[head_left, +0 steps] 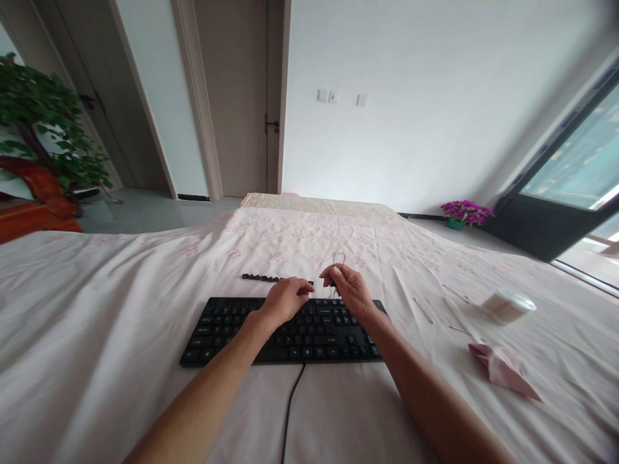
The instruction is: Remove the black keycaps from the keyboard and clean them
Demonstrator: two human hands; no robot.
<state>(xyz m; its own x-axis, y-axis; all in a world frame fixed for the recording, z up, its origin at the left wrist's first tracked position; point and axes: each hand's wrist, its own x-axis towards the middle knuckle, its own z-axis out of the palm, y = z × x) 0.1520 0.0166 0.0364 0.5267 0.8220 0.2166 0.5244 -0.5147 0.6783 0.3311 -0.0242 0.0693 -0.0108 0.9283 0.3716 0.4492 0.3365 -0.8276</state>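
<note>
— On the bed: black keyboard, flat on the pink flowered sheet, cord running down toward the camera.

— And the hands?

— Left hand over the top rows of keys, fingers curled in close together, tips near the back edge. Hard to tell if pinching anything.

— Right hand?

— Raised just past the back of the keyboard, fingers pinched tight on a thin wire loop tool (loop sticking up above the fingers).

— Anything near?

— Row of loose black keys on the sheet, just behind the keyboard. Off to the right, well apart: round tub of cotton swabs, a few thin sticks, pink folded cloth.
</note>
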